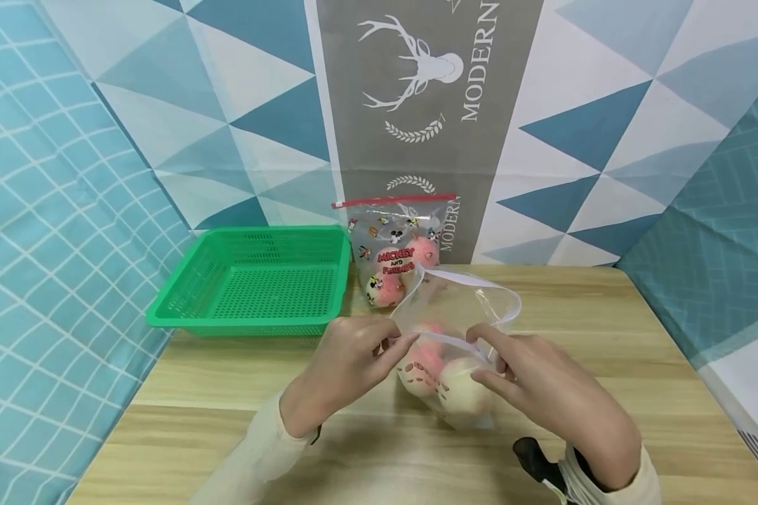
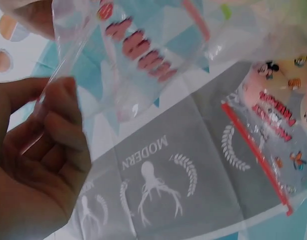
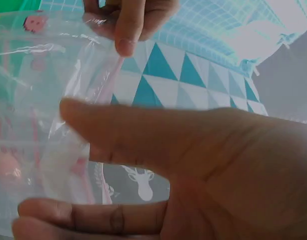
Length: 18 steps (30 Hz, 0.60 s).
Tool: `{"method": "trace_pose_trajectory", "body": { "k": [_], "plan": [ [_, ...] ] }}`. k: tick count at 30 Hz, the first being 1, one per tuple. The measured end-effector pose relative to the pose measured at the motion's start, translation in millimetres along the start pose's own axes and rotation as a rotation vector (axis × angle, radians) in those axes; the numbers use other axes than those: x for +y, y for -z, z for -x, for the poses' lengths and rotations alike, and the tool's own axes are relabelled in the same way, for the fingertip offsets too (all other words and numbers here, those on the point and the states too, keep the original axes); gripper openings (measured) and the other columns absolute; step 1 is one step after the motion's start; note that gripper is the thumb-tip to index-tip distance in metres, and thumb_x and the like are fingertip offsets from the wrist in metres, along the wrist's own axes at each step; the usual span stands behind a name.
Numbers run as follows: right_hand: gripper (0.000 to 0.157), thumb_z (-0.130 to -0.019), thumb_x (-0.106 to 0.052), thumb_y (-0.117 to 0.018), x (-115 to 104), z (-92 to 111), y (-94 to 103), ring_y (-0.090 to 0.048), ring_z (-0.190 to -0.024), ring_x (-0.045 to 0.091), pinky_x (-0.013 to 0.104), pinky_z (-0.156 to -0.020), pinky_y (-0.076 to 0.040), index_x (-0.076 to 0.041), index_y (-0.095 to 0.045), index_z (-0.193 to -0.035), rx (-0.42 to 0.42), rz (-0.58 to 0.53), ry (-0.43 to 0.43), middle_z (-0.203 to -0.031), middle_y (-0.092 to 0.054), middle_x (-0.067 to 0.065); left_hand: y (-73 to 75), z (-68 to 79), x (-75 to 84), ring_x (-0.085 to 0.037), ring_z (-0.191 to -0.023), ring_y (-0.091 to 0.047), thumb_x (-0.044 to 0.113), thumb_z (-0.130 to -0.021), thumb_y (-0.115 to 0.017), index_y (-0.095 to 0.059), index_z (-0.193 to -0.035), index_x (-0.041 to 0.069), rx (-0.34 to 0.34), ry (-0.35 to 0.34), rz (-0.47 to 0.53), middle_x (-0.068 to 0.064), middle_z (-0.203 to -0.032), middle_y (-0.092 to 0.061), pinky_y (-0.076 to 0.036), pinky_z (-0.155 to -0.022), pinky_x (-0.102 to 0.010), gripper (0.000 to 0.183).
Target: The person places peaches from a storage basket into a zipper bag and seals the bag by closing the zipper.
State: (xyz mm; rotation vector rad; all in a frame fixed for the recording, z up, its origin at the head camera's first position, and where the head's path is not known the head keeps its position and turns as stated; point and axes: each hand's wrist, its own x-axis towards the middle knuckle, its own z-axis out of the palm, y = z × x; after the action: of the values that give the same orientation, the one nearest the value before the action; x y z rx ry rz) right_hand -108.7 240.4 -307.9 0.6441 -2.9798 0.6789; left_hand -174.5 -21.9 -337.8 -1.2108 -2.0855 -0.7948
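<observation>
A clear zip bag with a white strip along its gaping mouth stands between both hands. Round pink and cream items sit inside; their exact kind is unclear. My left hand pinches the bag's rim at the left, thumb against index finger. At the right, my right hand touches the bag. Its index fingertip is at the rim and its thumb lower on the front, with a gap between them. In the right wrist view, the thumb of the right hand lies straight across the clear film.
Behind stands another clear bag with a red slider strip, Mickey lettering and pink round items. To its left is a green plastic basket. All rest on a wooden table against a patterned cloth backdrop.
</observation>
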Motion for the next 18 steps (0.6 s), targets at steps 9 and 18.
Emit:
{"method": "trace_pose_trajectory", "body": {
  "k": [9, 18],
  "plan": [
    [0.027, -0.088, -0.015, -0.076, 2, 2, 3.6, -0.049, -0.062, -0.002, 0.024, -0.056, -0.043, -0.025, -0.059, -0.105, 0.073, 0.031, 0.002, -0.070, -0.054, -0.017, 22.9, 2.3, -3.0, 0.004, -0.047, -0.034, 0.033, -0.092, -0.072, -0.061, -0.069, 0.019, -0.155, 0.016, -0.020, 0.014, -0.052, -0.041, -0.026, -0.045, -0.013, 0.029],
    [0.027, -0.083, -0.012, -0.081, 4, 4, 5.9, -0.050, -0.076, 0.008, 0.029, -0.061, -0.044, -0.023, -0.063, -0.101, 0.229, 0.142, 0.070, -0.084, -0.055, -0.011, 25.4, 1.2, -10.7, -0.013, -0.083, -0.050, 0.021, -0.086, -0.075, -0.068, -0.084, 0.013, -0.136, -0.069, 0.023, -0.001, -0.092, -0.056, -0.043, -0.070, -0.024, 0.011]
  ]
}}
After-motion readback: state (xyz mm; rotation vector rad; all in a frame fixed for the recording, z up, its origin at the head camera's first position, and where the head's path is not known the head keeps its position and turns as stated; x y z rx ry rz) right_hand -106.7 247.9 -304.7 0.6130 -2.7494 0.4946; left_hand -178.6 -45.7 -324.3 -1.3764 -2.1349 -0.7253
